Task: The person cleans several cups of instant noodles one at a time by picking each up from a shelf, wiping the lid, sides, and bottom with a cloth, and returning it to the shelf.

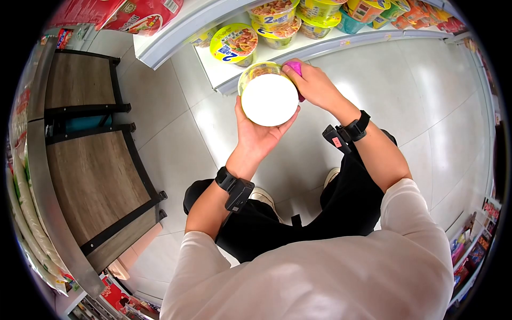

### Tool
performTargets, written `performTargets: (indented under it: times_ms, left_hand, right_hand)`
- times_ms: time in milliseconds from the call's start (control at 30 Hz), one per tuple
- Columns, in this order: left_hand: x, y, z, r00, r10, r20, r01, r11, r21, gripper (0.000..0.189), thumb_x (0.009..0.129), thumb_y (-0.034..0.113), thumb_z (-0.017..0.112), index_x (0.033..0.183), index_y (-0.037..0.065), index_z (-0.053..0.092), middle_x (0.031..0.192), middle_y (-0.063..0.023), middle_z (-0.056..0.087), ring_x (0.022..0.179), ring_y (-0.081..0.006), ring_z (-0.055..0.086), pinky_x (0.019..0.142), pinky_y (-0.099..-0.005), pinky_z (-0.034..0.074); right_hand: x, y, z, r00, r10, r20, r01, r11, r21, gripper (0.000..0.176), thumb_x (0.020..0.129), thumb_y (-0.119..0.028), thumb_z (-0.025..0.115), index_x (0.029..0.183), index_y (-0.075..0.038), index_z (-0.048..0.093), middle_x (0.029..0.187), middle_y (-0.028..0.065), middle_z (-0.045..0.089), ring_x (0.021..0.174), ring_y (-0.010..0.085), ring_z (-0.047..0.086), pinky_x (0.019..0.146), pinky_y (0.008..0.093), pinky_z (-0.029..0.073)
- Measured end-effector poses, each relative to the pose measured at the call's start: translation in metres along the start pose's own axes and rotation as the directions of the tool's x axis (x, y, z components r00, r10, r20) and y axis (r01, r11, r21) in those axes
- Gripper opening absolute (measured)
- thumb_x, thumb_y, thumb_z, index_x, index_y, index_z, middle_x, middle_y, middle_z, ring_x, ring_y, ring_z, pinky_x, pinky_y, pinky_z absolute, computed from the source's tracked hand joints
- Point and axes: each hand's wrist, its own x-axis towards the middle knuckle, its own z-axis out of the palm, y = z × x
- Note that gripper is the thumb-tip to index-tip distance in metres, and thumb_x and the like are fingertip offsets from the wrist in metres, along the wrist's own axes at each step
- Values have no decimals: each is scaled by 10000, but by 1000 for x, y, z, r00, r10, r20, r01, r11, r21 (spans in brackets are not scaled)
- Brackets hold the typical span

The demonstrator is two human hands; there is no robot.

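Note:
An instant noodle tub (270, 100) is tipped so that its plain white base faces me; a strip of its yellow-green printed side shows at the top. My left hand (258, 133) cups it from below, fingers wrapped round its near side. At the tub's right side, my right hand (313, 85) is closed on a bunched magenta cloth (293, 67), pressed against the tub as far as I can see. Just beyond stands another noodle tub (233, 42) with a yellow-rimmed lid, upright on the low white shelf (217, 71).
Several stacked noodle tubs (277, 26) and orange packs (421, 18) line the shelf. A red noodle pack (144, 18) sits at upper left. Wood-panelled stands (98, 186) with black frames are on my left. Grey floor tiles (373, 74) lie below my hands.

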Motion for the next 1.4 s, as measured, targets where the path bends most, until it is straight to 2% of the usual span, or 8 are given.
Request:
performTargets:
  times_ms: [800, 867, 967, 1067, 1200, 1233, 1367, 1400]
  left_hand:
    - [-1, 8, 9, 996, 85, -7, -79, 951, 299, 747, 980, 635, 342, 1521, 122, 292, 1512, -165, 396, 1392, -400, 386, 1125, -519, 386]
    - [2, 15, -3, 986, 152, 61, -164, 931, 326, 756, 982, 470, 525, 1561, 133, 175, 1530, -169, 358, 1406, -358, 377, 1117, -531, 378]
    - [-1, 34, 11, 818, 496, 292, -505, 372, 779, 1312, 714, -13, 817, 1560, 170, -169, 1533, -193, 297, 1396, -306, 369, 1133, -449, 364]
    - [-4, 55, 19, 793, 319, 518, -537, -34, 843, 1333, 673, 70, 870, 1573, 131, -112, 1551, -192, 268, 1405, -326, 357, 1144, -426, 352]
    - [10, 67, -7, 866, 223, 447, -410, -194, 891, 1375, 598, 93, 931, 1579, 104, -32, 1567, -147, 262, 1430, -268, 322, 1178, -411, 300]
    - [6, 64, -2, 823, 221, 523, -475, -239, 847, 1138, 788, 305, 831, 1584, 93, 46, 1561, -152, 291, 1442, -263, 297, 1182, -410, 281]
    - [24, 87, -7, 842, 406, 355, -397, 22, 918, 790, 1001, 638, 324, 1520, 43, 323, 1529, -172, 360, 1438, -298, 304, 1156, -423, 290]
    - [35, 99, -12, 784, 570, 245, -375, 121, 919, 693, 1012, 547, 425, 1466, 25, 406, 1481, -185, 407, 1345, -292, 431, 1107, -430, 359]
  right_hand:
    - [13, 19, 2, 987, -106, -122, 138, 944, 300, 419, 1012, -329, 513, 1294, -30, 594, 807, 76, 670, 607, 138, 606, 589, 310, 498]
    - [17, 19, -7, 978, -17, -210, 105, 905, 413, 391, 997, -344, 543, 1201, -24, 639, 832, 73, 669, 661, 147, 615, 624, 298, 503]
    - [20, 16, -17, 994, 74, -76, -22, 845, 534, 527, 976, -516, 528, 1208, -51, 616, 759, 54, 629, 604, 134, 598, 533, 275, 487]
    - [3, -9, -39, 803, 167, 572, -414, 847, 334, 741, 953, -675, 444, 1234, 0, 562, 750, 82, 649, 454, 147, 616, 319, 254, 442]
    - [7, 11, -14, 796, 106, 596, -492, 688, 533, 638, 952, -544, 577, 1270, 8, 545, 958, 91, 695, 709, 128, 690, 598, 261, 584]
    - [9, 18, -10, 805, 105, 584, -530, 570, 628, 602, 948, -488, 624, 1282, 6, 542, 1047, 92, 700, 811, 124, 703, 707, 270, 604]
    - [13, 21, -22, 797, 77, 599, -548, 512, 662, 576, 929, -427, 682, 1315, -27, 535, 1146, 68, 682, 930, 100, 674, 774, 251, 573]
    - [14, 22, -21, 806, 78, 587, -538, 510, 671, 576, 929, -427, 682, 1315, -27, 535, 1146, 68, 682, 930, 100, 674, 774, 251, 573]
